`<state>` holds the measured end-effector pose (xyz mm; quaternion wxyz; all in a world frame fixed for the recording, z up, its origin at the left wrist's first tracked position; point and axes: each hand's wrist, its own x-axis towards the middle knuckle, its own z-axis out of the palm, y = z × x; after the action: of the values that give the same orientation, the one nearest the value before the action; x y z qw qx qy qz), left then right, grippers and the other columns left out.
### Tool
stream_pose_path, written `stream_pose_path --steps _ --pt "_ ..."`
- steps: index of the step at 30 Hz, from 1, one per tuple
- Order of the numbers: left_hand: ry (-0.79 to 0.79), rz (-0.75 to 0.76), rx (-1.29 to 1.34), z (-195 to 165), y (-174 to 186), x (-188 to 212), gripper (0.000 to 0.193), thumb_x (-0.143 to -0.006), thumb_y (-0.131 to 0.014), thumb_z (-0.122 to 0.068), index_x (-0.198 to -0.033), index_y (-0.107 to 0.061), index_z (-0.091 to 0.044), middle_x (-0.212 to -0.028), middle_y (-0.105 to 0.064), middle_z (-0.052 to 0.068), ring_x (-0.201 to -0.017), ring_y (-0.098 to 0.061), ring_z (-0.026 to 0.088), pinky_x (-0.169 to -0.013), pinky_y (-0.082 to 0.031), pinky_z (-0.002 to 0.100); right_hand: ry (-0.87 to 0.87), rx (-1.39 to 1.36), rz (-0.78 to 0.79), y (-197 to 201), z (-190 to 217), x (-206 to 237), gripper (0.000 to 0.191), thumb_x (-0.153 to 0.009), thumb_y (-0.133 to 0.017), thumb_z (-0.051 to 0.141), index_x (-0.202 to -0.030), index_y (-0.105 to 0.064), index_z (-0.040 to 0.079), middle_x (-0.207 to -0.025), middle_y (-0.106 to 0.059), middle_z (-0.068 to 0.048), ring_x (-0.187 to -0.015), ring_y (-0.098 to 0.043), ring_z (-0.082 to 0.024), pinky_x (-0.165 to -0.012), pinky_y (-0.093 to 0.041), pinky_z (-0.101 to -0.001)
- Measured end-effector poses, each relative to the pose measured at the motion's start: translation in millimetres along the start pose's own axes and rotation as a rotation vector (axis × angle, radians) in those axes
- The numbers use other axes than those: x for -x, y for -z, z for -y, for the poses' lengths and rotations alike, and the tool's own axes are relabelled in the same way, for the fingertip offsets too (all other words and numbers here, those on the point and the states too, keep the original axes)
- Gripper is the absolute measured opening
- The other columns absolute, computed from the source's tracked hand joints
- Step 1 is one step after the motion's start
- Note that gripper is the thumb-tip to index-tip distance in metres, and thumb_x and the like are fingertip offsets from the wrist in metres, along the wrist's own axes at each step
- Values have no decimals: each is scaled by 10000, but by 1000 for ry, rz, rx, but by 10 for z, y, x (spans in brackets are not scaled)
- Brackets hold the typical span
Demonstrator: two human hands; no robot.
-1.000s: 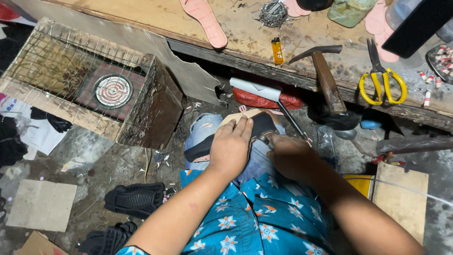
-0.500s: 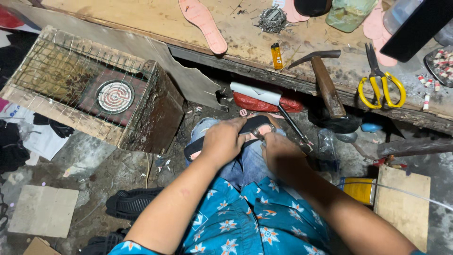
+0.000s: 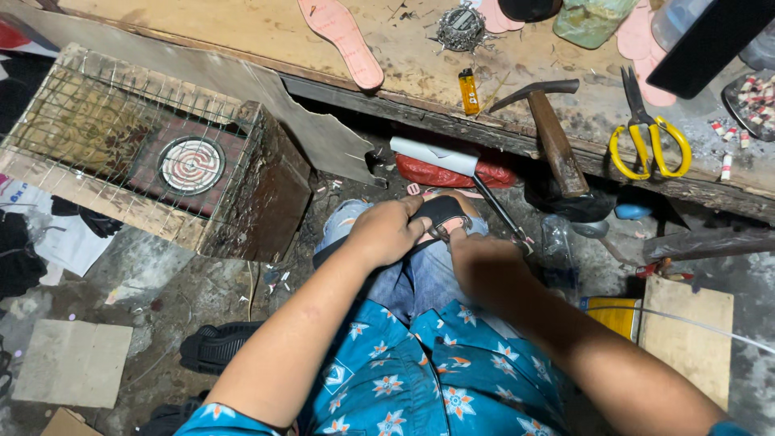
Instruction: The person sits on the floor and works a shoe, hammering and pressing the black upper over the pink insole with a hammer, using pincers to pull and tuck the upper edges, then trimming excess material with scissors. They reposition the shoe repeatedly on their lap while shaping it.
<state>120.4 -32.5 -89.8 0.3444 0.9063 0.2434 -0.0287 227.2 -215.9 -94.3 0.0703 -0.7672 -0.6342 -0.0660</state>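
Down low, both hands [image 3: 436, 242] closed around a dark sandal [image 3: 440, 211], mostly hidden beneath fingers.

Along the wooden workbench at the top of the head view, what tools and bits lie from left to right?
Pink insole → yellow lighter → hammer → yellow-handled scissors.

left hand [image 3: 389, 232]: slid from covering the dark sandal [image 3: 440, 211] to gripping its left side
sandal: toe now uncovered
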Motion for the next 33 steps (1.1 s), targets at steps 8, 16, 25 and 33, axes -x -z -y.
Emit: stream_pose_path --steps 8,16,25,33 --pt "-53 -94 -220 -161 -28 60 445 -912 -640 -346 -1252 -649 -58 -1253 -686 143 -1120 -661 345 -965 -460 529 30 81 205 121 -121 25 89 -891 -576 128 -862 -594 46 -700 -669 -147 -639 -704 -299 -536 -561 -405" --pt "-65 -20 -253 -143 14 64 507 -921 -650 -308 -1295 -570 26 -1245 -663 213 -1118 -656 373 -938 -515 471 -159 -398 69 -56 -141 -24 387 -870 -632 254 -1114 -556 -35 -777 -693 -244 -697 -689 -451 -601 -548 -515" --pt "-132 10 -170 63 21 106 738 -776 -719 -211 -1440 -476 2 -1378 -585 220 -1242 -589 356 -1031 -469 423 -117 -102 2 -257 176 14 187 -876 -597 165 -1003 -576 29 -710 -645 -157 -611 -676 -330 -549 -548 -453" --pt "155 146 -25 412 513 525 772 -670 -855 -279 -1393 -596 -201 -1259 -696 118 -1161 -662 314 -991 -513 407 -501 -1100 429 -179 -37 -39 389 -903 -646 265 -1208 -638 23 -894 -677 -177 -808 -633 -260 -739 -484 -408"
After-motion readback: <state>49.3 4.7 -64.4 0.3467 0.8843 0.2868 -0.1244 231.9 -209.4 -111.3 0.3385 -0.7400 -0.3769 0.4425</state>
